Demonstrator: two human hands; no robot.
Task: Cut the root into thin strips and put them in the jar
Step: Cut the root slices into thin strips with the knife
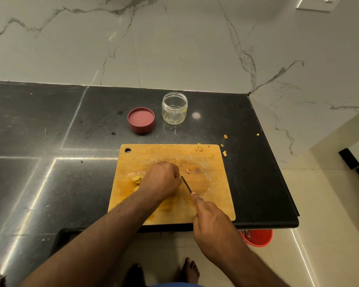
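On the wooden cutting board (207, 195) my left hand (161, 180) lies curled over a yellow root piece, which it mostly hides. More cut yellow root pieces (136, 179) show just left of that hand. My right hand (212, 222) grips a knife, its forefinger stretched along the spine. The knife blade (186, 184) stands on the board right beside my left knuckles. An open clear jar (174, 108) stands on the counter behind the board, with little or nothing in it.
A dark red lid (141, 120) lies upturned left of the jar. Yellow scraps (224, 153) are scattered at the board's far right corner and on the black counter (50, 131). The counter ends just right of the board. A red bucket (258, 238) stands on the floor below.
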